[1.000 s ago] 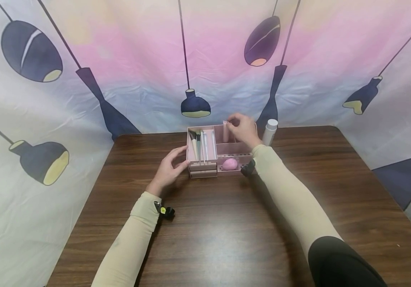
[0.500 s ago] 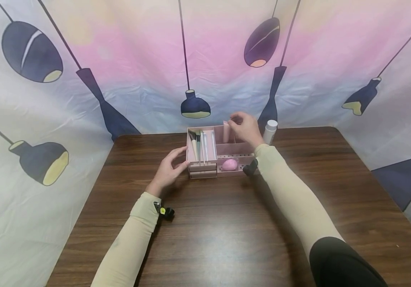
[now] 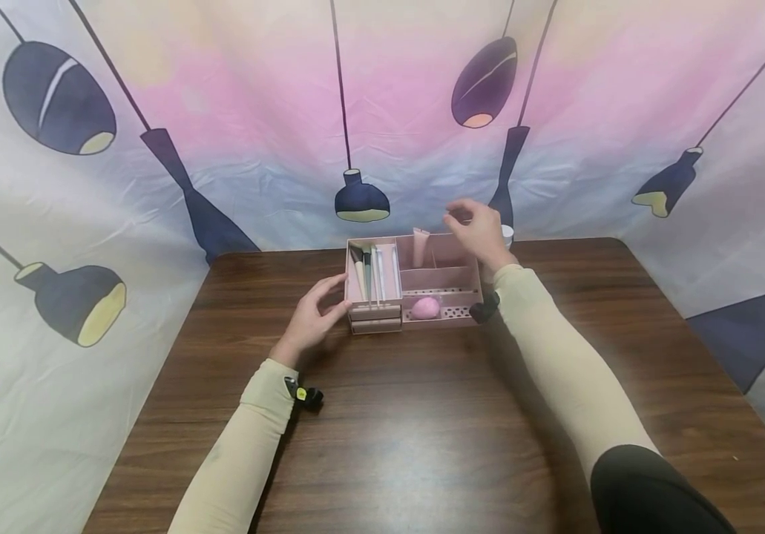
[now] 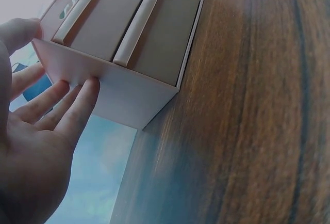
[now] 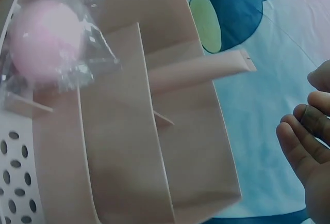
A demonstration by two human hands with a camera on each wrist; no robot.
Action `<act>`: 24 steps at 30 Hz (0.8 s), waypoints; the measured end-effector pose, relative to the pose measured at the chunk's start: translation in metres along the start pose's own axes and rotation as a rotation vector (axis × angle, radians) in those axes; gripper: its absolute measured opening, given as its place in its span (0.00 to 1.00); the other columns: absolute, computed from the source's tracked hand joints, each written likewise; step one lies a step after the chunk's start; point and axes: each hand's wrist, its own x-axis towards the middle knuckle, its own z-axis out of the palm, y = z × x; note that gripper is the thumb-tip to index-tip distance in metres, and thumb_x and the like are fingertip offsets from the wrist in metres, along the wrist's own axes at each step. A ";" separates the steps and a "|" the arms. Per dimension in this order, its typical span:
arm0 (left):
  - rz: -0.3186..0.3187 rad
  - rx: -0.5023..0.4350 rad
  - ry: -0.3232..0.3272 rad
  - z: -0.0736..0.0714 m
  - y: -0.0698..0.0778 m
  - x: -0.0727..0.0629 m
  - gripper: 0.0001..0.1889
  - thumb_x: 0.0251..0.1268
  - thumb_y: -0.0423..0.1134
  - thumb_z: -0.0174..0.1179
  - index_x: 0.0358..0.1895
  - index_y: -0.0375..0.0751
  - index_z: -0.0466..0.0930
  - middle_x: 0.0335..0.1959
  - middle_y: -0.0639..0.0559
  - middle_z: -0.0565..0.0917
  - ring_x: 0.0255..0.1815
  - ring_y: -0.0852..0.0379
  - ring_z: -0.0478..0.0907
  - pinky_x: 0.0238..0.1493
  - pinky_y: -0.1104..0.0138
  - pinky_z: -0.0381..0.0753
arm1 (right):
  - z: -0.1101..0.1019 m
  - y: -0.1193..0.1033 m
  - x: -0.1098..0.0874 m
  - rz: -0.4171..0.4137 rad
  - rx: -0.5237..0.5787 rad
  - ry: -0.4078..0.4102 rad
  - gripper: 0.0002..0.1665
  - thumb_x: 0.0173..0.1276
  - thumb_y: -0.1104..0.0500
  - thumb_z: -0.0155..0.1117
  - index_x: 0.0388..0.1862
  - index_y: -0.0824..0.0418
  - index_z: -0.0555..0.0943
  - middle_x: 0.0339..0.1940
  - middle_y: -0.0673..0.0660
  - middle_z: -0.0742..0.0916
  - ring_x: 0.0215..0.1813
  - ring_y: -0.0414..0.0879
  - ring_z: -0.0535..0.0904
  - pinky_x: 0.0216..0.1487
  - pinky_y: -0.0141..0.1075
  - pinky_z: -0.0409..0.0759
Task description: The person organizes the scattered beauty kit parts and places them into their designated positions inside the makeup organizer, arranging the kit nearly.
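Note:
A pink desktop organizer stands at the back of the table. My left hand rests against its left side; in the left wrist view, the extended fingertips touch the side wall and the thumb lies at the upper edge. My right hand is raised over the back right corner, fingers loosely bent, holding nothing. A pink squeeze tube leans in a rear compartment, apart from that hand. Makeup brushes lie in the top left tray. A pink ball-shaped item in clear plastic wrap sits in the front compartment.
A white-capped bottle stands behind my right hand, mostly hidden by it. Two drawers are closed under the brush tray. The brown wooden table ends at a printed curtain hanging behind it.
My right hand has let go of the squeeze tube and moved right and up, now covering most of the bottle. The tube stays in its compartment. My left hand keeps its place on the organizer.

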 end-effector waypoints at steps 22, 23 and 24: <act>0.000 0.030 0.009 0.001 0.000 0.001 0.27 0.69 0.33 0.59 0.69 0.30 0.65 0.68 0.33 0.67 0.68 0.34 0.66 0.67 0.39 0.69 | -0.036 0.025 -0.008 0.025 -0.021 0.081 0.19 0.66 0.52 0.64 0.52 0.61 0.82 0.47 0.59 0.88 0.47 0.54 0.84 0.53 0.44 0.83; 0.001 0.034 0.008 0.001 0.000 0.000 0.27 0.69 0.33 0.59 0.69 0.30 0.65 0.68 0.33 0.67 0.68 0.35 0.66 0.67 0.39 0.69 | -0.037 0.027 -0.009 0.024 -0.015 0.082 0.19 0.66 0.52 0.65 0.52 0.61 0.82 0.47 0.59 0.87 0.47 0.54 0.84 0.53 0.44 0.83; 0.002 0.036 0.007 0.000 0.000 0.000 0.28 0.69 0.33 0.59 0.69 0.30 0.65 0.68 0.33 0.67 0.68 0.35 0.67 0.67 0.39 0.69 | -0.039 0.028 -0.009 0.028 -0.013 0.084 0.19 0.65 0.52 0.65 0.52 0.60 0.82 0.47 0.59 0.87 0.47 0.53 0.84 0.53 0.44 0.83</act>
